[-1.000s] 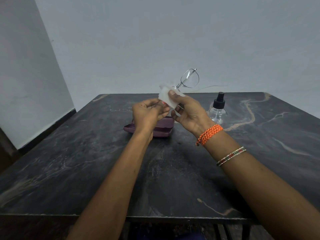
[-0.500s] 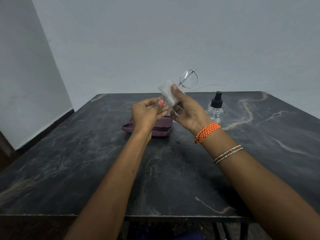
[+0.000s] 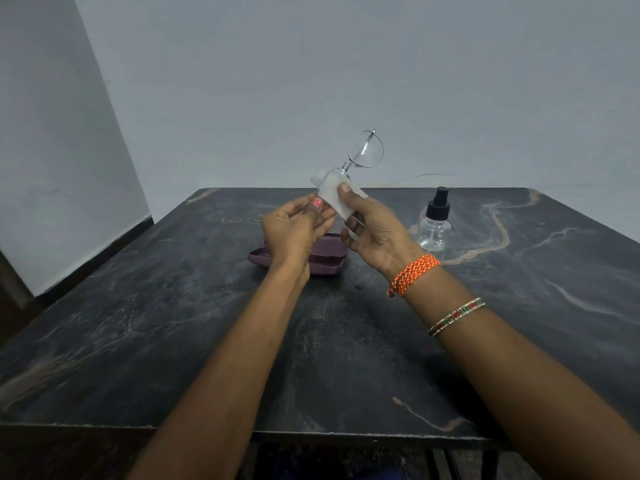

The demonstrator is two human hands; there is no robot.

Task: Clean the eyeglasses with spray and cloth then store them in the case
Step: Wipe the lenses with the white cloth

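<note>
Thin metal-framed eyeglasses (image 3: pixel 366 149) are held up above the far half of the table, one lens sticking up free. The other lens is wrapped in a white cloth (image 3: pixel 334 197) that my right hand (image 3: pixel 375 230) pinches between thumb and fingers. My left hand (image 3: pixel 294 230) grips the frame's lower part just left of the cloth. A thin temple arm trails off to the right. Below both hands, the maroon glasses case (image 3: pixel 329 259) lies on the table, partly hidden by my left wrist. A clear spray bottle (image 3: pixel 433 226) with a black nozzle stands to the right of my right hand.
The dark marble table (image 3: pixel 173 323) has its front edge close to me. A pale wall runs behind it and along the left side. Bracelets sit on my right wrist.
The cloth-wrapped lens has shifted slightly under my right thumb, and the glasses have tilted a little more upright. Both hands stay at the same spot above the case.
</note>
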